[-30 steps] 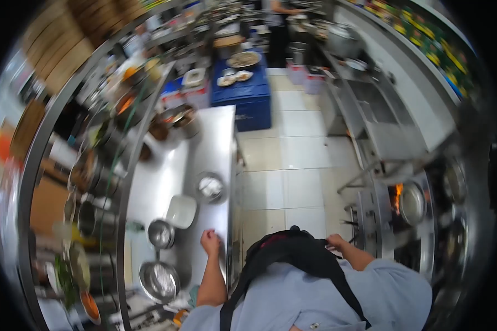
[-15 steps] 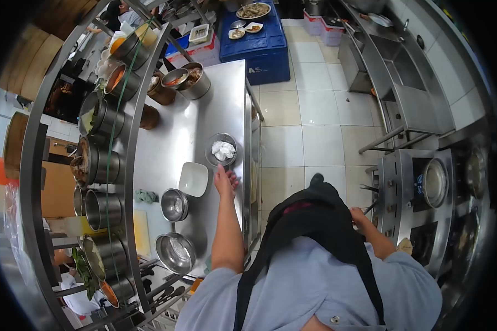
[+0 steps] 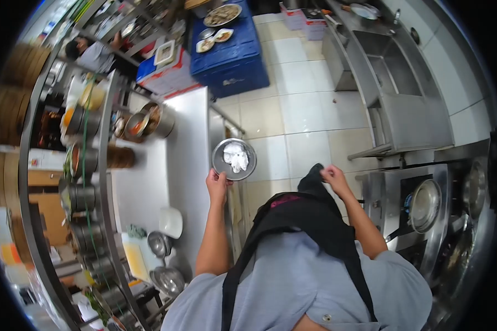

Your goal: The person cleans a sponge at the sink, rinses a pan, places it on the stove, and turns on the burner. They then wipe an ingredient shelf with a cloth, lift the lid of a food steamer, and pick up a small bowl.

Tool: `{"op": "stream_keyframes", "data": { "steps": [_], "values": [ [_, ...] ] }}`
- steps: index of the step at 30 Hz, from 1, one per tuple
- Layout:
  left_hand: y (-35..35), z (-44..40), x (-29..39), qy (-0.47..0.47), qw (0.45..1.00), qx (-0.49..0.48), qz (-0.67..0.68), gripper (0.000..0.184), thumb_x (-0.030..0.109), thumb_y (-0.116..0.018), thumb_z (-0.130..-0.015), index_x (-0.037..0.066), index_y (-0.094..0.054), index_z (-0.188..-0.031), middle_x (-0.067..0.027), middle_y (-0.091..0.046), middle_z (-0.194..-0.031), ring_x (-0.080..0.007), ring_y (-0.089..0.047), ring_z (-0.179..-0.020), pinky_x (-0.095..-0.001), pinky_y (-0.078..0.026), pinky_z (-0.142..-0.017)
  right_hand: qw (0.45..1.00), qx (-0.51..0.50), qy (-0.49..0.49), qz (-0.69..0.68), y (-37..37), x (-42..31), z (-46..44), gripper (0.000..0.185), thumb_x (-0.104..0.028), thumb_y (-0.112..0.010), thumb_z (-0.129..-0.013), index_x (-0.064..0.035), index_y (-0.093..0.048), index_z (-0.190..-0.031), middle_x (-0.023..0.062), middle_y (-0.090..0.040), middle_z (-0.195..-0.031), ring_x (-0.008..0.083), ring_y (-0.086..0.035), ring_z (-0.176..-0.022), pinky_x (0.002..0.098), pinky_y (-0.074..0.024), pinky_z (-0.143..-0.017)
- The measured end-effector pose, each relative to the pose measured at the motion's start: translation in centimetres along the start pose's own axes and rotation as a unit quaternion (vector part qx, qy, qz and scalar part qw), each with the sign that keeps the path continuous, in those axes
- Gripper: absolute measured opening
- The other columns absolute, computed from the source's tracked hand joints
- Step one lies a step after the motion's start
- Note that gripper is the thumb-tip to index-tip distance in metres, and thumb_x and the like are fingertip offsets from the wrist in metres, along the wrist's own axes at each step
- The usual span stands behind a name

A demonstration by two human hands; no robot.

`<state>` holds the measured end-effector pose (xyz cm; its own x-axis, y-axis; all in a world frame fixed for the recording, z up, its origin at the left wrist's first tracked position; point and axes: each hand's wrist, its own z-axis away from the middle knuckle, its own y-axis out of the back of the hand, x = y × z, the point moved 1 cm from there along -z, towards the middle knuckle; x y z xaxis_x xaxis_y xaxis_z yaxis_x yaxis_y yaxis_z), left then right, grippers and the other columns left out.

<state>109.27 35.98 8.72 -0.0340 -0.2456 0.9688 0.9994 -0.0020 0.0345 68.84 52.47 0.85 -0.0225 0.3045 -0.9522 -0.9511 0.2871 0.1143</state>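
Observation:
My left hand (image 3: 217, 187) grips the near rim of a round metal bowl (image 3: 249, 170), thumb on the edge. The bowl is lifted and overhangs the front side of the steel counter. A crumpled white mass (image 3: 236, 156) lies inside; what it is made of I cannot tell. Out over the floor to the right, my right hand (image 3: 333, 176) has its fingers curled in, and nothing shows in them. It is close to my dark shoe (image 3: 313, 175) in the view, between the apron and the stove.
On the steel counter (image 3: 190, 138) are a white bowl (image 3: 170, 222), metal bowls (image 3: 168, 281) and a large pot (image 3: 163, 126). A shelf of pots runs along the left. A blue chest (image 3: 226, 63) stands ahead; a stove with a pan (image 3: 426, 205) is at right.
My left hand has taken hold of the metal bowl and lifted it off the counter, to the right. My right hand has come forward and inward from beside the stove. The view has shifted.

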Motion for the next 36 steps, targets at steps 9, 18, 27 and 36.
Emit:
{"op": "stream_keyframes", "data": {
  "steps": [9,18,27,36],
  "values": [
    [-30.3,-9.3,10.4,-0.022,0.964,-0.262,-0.032,0.019,0.008,-0.062,-0.089,0.005,-0.046,-0.079,-0.0036,-0.055,-0.073,-0.0109,-0.061,-0.06,-0.0237,-0.054,-0.054,0.971,-0.054,-0.002,-0.232,7.9,-15.9,-17.2,0.023,-0.01,-0.065,-0.085,-0.0052,-0.046,-0.097,0.0038,-0.052,-0.102,0.0147,-0.059,-0.087,0.0362,-0.0573,-0.075],
    [-51.6,-17.6,13.1,0.049,0.911,-0.41,0.012,0.02,0.015,-0.062,-0.091,0.006,-0.047,-0.08,-0.0033,-0.056,-0.074,-0.0111,-0.06,-0.06,-0.0258,-0.056,-0.054,0.944,0.06,-0.058,-0.32,24.3,-17.8,-24.6,0.01,-0.007,-0.057,-0.086,-0.0096,-0.047,-0.086,0.0023,-0.053,-0.086,0.0156,-0.06,-0.078,0.0389,-0.0581,-0.072],
    [-75.3,-32.3,13.7,0.096,0.822,-0.562,-0.006,0.026,0.03,-0.048,-0.098,0.005,-0.054,-0.099,-0.0104,-0.064,-0.102,-0.0171,-0.065,-0.073,-0.0283,-0.055,-0.059,0.891,0.27,-0.048,-0.362,38.7,-18.9,-33.8,0.012,-0.002,-0.053,-0.083,-0.0107,-0.048,-0.089,0.0066,-0.062,-0.087,0.0179,-0.063,-0.073,0.0342,-0.0543,-0.063],
    [-99.9,-43.4,12.6,-0.026,0.751,-0.641,-0.155,0.029,0.015,-0.052,-0.092,0.007,-0.052,-0.12,-0.0085,-0.066,-0.102,-0.0191,-0.066,-0.075,-0.0328,-0.054,-0.063,0.824,0.411,-0.076,-0.383,44.9,-20.1,-41.8,0.013,-0.001,-0.052,-0.082,-0.0102,-0.049,-0.091,0.0077,-0.063,-0.089,0.0191,-0.063,-0.074,0.0382,-0.0546,-0.068]
  ]
}}
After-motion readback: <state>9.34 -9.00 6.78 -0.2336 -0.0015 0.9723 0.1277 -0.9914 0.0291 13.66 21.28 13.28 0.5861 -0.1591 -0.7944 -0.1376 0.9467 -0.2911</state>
